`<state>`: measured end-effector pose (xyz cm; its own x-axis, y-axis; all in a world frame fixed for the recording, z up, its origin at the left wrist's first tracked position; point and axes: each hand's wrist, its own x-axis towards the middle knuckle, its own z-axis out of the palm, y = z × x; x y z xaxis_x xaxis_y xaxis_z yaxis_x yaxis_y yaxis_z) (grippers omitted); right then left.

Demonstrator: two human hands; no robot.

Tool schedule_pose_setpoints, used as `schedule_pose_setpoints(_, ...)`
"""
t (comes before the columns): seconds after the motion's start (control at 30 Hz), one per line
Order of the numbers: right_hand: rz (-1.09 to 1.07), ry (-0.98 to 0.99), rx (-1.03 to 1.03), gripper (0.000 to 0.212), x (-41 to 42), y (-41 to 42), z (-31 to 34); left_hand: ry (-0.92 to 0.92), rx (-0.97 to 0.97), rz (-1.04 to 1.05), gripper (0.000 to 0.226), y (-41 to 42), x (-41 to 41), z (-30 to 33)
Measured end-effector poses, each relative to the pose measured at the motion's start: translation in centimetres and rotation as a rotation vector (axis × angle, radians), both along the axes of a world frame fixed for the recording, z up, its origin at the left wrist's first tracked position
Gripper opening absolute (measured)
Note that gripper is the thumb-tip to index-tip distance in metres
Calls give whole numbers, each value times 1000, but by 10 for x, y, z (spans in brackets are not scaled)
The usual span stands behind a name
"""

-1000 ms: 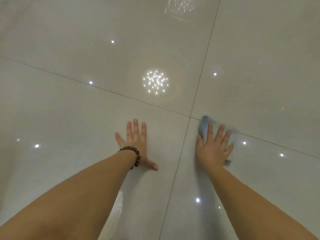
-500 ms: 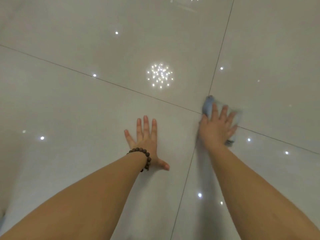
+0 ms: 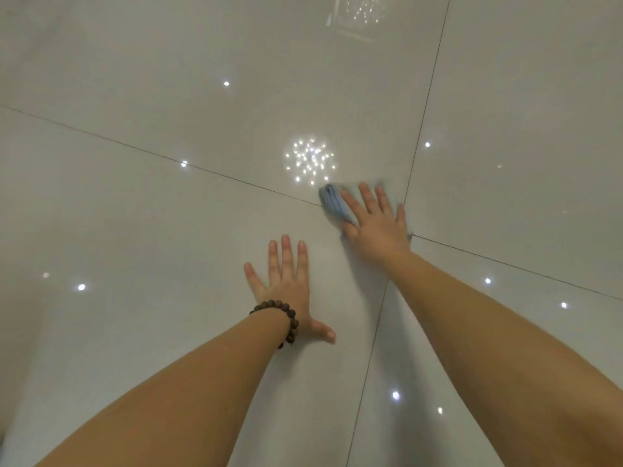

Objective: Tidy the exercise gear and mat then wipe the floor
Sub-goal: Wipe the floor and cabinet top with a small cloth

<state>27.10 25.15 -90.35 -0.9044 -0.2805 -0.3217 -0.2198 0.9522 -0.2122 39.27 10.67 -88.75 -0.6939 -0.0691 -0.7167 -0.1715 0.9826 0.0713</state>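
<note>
Blue cloth [image 3: 333, 200] is lying on the glossy floor [image 3: 135, 214] under the right hand [image 3: 376, 224], which is pressing it flat with straight fingers, a wide grip. Since a second ago it is sitting left of the tile-joint crossing [image 3: 404, 210], having crossed from the right. Most of the cloth is hidden beneath the palm and blurred. Nearer than the crossing, the left hand [image 3: 286, 288], wearing a bead bracelet [image 3: 283, 318], is staying flat on the floor.

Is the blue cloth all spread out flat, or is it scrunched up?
Scrunched up. The blue cloth shows thick bunched folds beside the right hand, which presses flat on it. The rest is blurred.
</note>
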Motion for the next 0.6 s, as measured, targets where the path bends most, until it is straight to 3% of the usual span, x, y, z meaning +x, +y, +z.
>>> schedule_pose_setpoints(0.1,-103,81,-9,57,35,-24,-8,1,11,8,164,0,2,1)
schedule_pose_setpoints(0.2,-28,178,-40,61,141,-12,-7,24,27,20,157,-1,2,0)
schedule_pose_setpoints(0.27,-22,143,-17,63,167,2,-7,24,31,27,156,-1,1,0)
schedule_pose_setpoints(0.5,-55,-45,-54,61,8,-30,-5,9,6,8,165,1,2,0)
schedule_pose_setpoints(0.6,-37,43,-45,60,45,-20,-8,11,16,10,164,0,4,2)
